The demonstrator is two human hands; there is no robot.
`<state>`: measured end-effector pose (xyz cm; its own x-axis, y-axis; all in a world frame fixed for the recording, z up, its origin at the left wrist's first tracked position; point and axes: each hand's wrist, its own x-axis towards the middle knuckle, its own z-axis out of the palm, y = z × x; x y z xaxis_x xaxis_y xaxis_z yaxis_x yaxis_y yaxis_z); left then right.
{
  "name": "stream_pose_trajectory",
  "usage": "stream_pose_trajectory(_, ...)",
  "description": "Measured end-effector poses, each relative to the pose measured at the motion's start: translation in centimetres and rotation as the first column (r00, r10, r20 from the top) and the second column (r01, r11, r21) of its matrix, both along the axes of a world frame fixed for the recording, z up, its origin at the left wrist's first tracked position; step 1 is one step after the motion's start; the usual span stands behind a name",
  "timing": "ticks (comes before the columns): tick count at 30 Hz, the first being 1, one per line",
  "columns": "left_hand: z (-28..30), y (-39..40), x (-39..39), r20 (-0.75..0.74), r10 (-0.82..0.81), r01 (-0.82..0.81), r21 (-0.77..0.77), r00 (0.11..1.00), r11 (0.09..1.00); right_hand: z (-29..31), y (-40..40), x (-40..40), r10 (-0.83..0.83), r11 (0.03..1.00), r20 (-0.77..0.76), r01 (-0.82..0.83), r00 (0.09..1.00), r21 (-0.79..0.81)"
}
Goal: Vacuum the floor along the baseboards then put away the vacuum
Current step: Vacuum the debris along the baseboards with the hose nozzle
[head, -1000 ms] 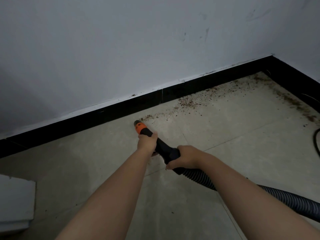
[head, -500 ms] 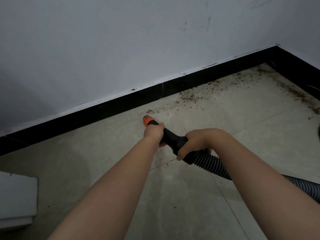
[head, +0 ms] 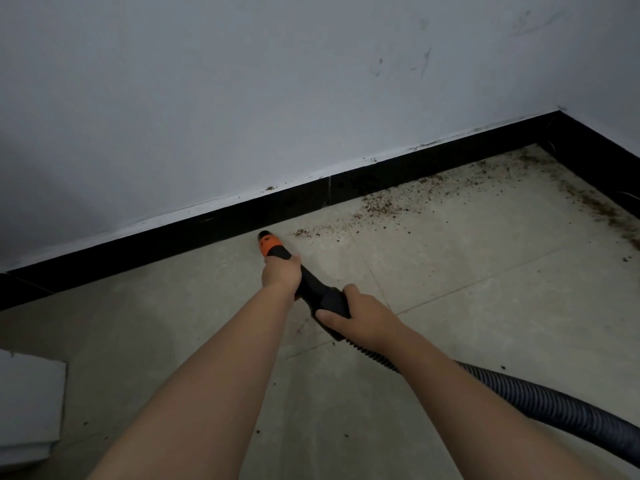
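My left hand (head: 281, 276) is wrapped around the thin front part of the black plastic vacuum nozzle with an orange tip (head: 304, 284). My fingers curl under it, so I cannot see them well. My right hand (head: 358, 318) holds the fat back end of the same nozzle, with my thumb lying along the near side. The orange tip points at the shiny black baseboard (head: 194, 235) and sits just beside it, low on the pale grey tiled floor (head: 450, 282). A ribbed black bendy hose (head: 540, 407) runs from under my right hand off to the right. Little brown crumbs of dirt (head: 384, 206) lie along the baseboard past the tip, all the way to the corner. Above is a white painted wall (head: 242, 98) with small marks. A flat white block (head: 27, 403) sits at the left edge.
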<state>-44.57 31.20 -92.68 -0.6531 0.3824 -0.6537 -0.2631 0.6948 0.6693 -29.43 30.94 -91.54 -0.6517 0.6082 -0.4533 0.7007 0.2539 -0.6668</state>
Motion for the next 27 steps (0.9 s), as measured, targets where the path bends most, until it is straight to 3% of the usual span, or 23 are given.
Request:
stream_pose_trajectory(8, 0.2, 0.5, 0.4, 0.072, -0.04, 0.034, 0.084, 0.997, 0.996, 2.2, 1.6, 0.9, 0.118, 0.99, 0.062, -0.112, 0.991, -0.085)
stream_pose_trajectory(16, 0.8, 2.2, 3.7, 0.093, -0.105, 0.096, 0.093, 0.99, 0.991, 2.9, 3.1, 3.7, 0.062, 0.992, 0.122, -0.047, 0.991, -0.119)
stream_pose_trajectory(27, 1.1, 2.2, 4.5, 0.084, -0.103, 0.092, 0.121, 0.991, 0.988, 4.4, 4.4, 4.1, 0.117, 0.985, 0.172, -0.092, 0.978, -0.148)
